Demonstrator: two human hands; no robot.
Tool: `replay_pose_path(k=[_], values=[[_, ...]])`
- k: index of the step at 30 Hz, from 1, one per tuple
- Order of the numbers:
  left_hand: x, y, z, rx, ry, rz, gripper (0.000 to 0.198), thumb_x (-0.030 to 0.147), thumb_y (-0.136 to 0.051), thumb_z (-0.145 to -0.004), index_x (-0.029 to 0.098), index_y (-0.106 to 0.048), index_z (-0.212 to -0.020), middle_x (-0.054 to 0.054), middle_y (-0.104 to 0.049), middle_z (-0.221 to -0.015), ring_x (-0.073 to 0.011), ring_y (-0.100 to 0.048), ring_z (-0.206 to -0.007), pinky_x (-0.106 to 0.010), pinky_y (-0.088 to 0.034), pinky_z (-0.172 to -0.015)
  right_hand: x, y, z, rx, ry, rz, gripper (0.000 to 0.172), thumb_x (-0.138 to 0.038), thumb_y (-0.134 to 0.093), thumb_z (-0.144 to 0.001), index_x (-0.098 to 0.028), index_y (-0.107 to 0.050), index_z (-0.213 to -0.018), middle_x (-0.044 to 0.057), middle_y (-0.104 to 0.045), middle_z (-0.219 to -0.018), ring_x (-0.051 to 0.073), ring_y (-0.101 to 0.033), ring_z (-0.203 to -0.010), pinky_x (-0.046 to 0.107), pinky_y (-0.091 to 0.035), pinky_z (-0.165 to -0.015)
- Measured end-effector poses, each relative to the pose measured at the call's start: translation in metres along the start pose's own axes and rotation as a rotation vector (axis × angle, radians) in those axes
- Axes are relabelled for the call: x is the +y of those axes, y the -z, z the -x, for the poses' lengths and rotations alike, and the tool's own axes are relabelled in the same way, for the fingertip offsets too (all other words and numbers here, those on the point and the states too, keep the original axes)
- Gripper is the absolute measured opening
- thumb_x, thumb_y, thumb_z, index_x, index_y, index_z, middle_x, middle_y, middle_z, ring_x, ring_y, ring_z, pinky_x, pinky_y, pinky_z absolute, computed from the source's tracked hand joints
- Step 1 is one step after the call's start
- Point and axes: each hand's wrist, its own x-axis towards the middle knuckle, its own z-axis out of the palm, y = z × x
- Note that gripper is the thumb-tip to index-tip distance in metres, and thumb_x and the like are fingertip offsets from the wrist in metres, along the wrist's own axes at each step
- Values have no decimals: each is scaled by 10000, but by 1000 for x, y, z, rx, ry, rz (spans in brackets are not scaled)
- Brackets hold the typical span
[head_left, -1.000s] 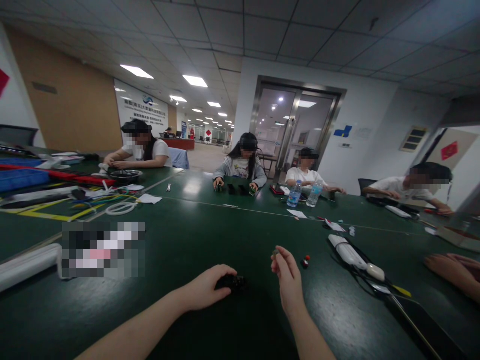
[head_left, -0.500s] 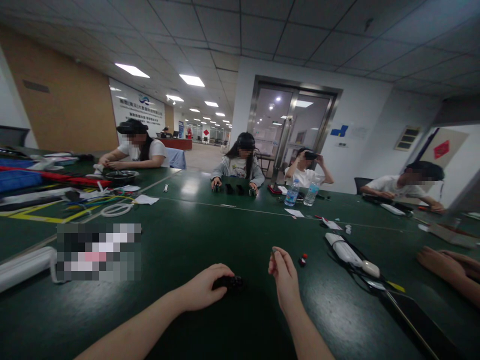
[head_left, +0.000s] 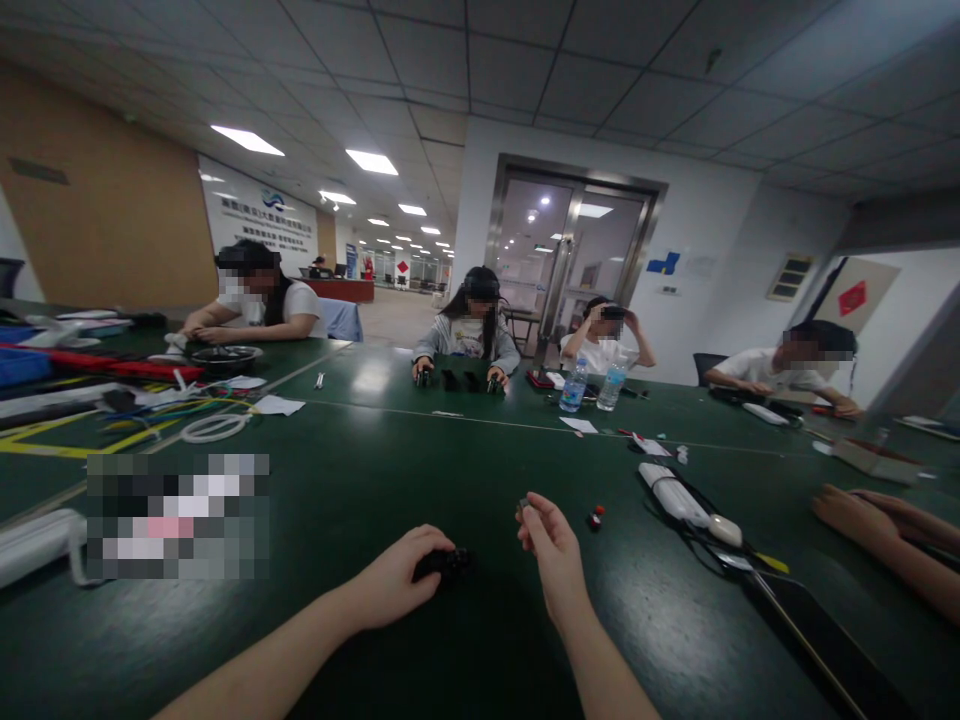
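My left hand (head_left: 394, 580) rests on the dark green table (head_left: 420, 470) with its fingers curled over a small black object (head_left: 448, 562). To its right, my right hand (head_left: 551, 545) is raised a little above the table and pinches a tiny dark piece (head_left: 523, 506) between thumb and forefinger. A small red and black part (head_left: 595, 518) lies on the table just right of that hand.
A white power strip (head_left: 673, 492) with black cables and a white mouse-like thing (head_left: 724, 529) lie to the right. Another person's hands (head_left: 862, 515) rest at the far right. Several people sit across the table, with two water bottles (head_left: 592, 385). Cables and a white ring (head_left: 214, 428) lie left.
The view has swung slightly to the right, so everything sits further left. My hands hold the same pose. A person across the table has raised both hands to their headset.
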Motion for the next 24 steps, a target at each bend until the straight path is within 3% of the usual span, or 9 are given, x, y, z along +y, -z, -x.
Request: replay_pose_path(k=[14,20,24], values=[[-6,-2,-2,10,-5,6,304,175,-463,-744,233,-527,-1035,-26,-511,-1085,-163,-486,-972,-300,-378,-869,3,2,-2,-1,-141,-274,328,-380,-631,-664,-239,-585,-957,20,-610,-820,129,-535,-652,252,-420,-563],[-5,-1,-2,5,-7,7,297,188,-466,-749,235,-528,-1035,-20,-509,-1081,-162,-487,-968,-300,-382,-862,-3,0,1,-4,-149,-240,335,-393,-647,-641,-240,-584,-932,15,-617,-822,133,-541,-654,266,-433,-592],[-5,-1,-2,4,-11,3,299,187,-471,-748,244,-528,-1036,-15,-513,-1073,-159,-489,-967,-298,-383,-865,-5,-1,2,-12,-175,-178,410,-390,-640,-653,-242,-545,-1023,28,-626,-889,140,-547,-686,271,-428,-604]])
